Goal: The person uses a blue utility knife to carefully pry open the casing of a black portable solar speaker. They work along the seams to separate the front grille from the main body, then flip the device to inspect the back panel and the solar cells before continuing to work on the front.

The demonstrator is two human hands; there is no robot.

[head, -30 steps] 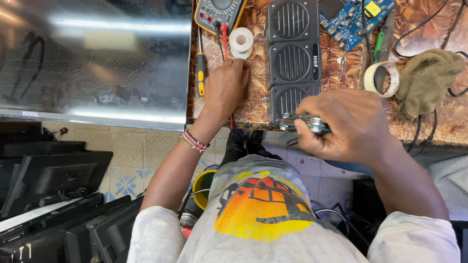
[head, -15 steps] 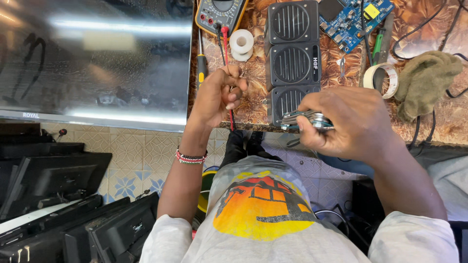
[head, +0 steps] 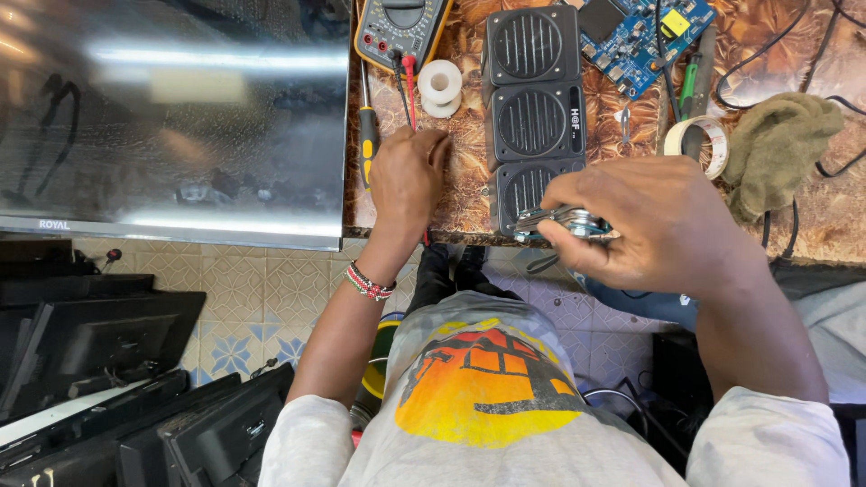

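My left hand [head: 410,176] lies knuckles-up on the patterned table [head: 465,171], fingers curled over a red test lead [head: 410,86] that runs under the hand from a multimeter [head: 401,27]. My right hand [head: 654,225] grips a small shiny metal folding tool [head: 559,219] at the table's near edge. The tool's tip sits right at the lowest grille of a black three-grille speaker [head: 532,99], which lies between my two hands.
A large flat screen [head: 171,117] lies left of the table. A yellow-handled screwdriver [head: 368,144], white spool [head: 440,86], blue circuit board [head: 631,36], tape roll [head: 695,144] and green cloth [head: 776,149] lie about. Dark monitors [head: 90,361] are stacked on the tiled floor.
My left hand lifted off the table with the red lead, then came back down flat near the speaker. My right hand stayed at the table edge with the metal tool.
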